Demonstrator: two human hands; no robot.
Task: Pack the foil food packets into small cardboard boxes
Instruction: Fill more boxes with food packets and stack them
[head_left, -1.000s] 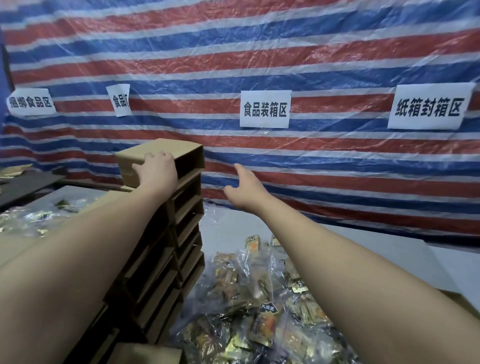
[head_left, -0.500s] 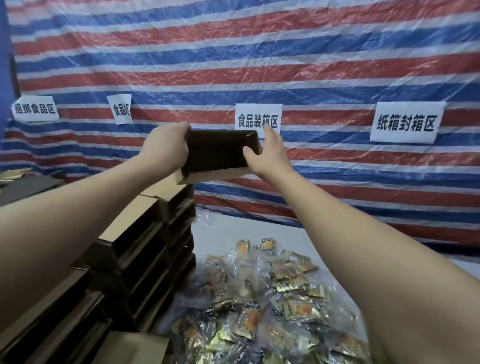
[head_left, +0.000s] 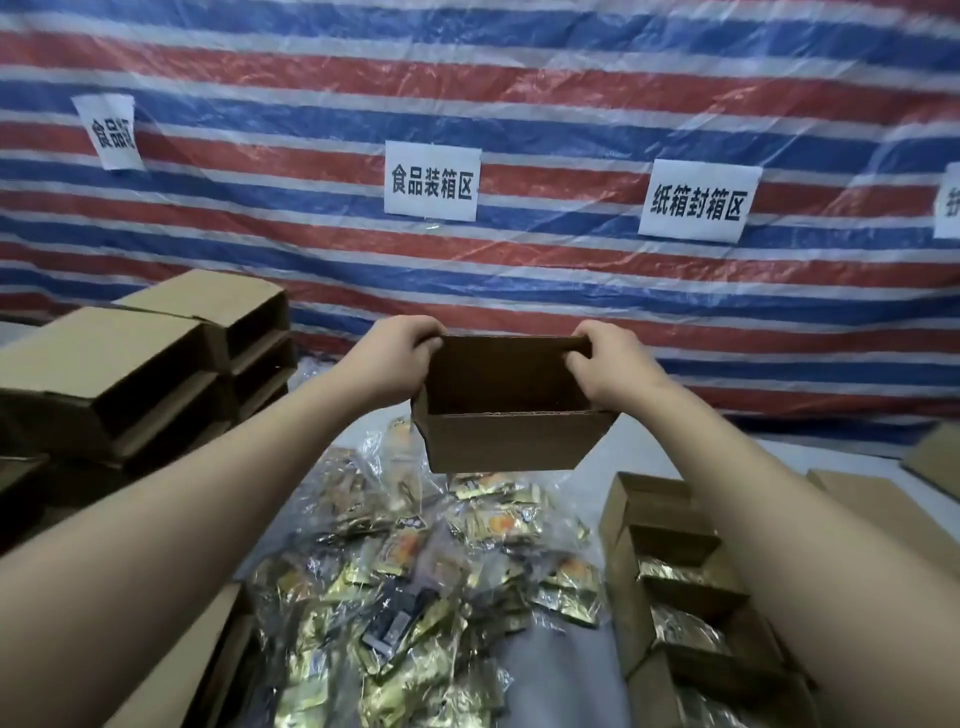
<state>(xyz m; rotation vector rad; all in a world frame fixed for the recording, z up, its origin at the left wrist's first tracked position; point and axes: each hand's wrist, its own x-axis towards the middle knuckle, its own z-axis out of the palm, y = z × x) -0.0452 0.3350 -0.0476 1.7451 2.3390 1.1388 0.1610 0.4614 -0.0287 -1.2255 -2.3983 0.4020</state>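
Head view: we've got an empty cardboard box (head_left: 506, 410) held up in mid-air, mouth tipped toward us, long axis running left-right. Left hand (head_left: 397, 364) grips the left end wall, fingers curled over the rim; right hand (head_left: 613, 369) grips the right end wall the same way. Hands apart, one per end, both about equally far out.

Foil food packets (head_left: 415, 587) lie in a loose pile inside clear plastic on the table (head_left: 561, 670), directly below and nearer than the box. So the box is above and beyond the pile, with nothing between them.

Far left: stack of empty boxes (head_left: 156, 364), open sides facing right. Near right: row of boxes (head_left: 675, 571) under our right forearm, at least some showing foil inside. Striped tarp (head_left: 519, 78) behind, with a paper sign (head_left: 431, 182) reading 食品装箱区.

Our read: the box needs setting down near the pile, mouth up; either hand could then reach packets, both equally close.
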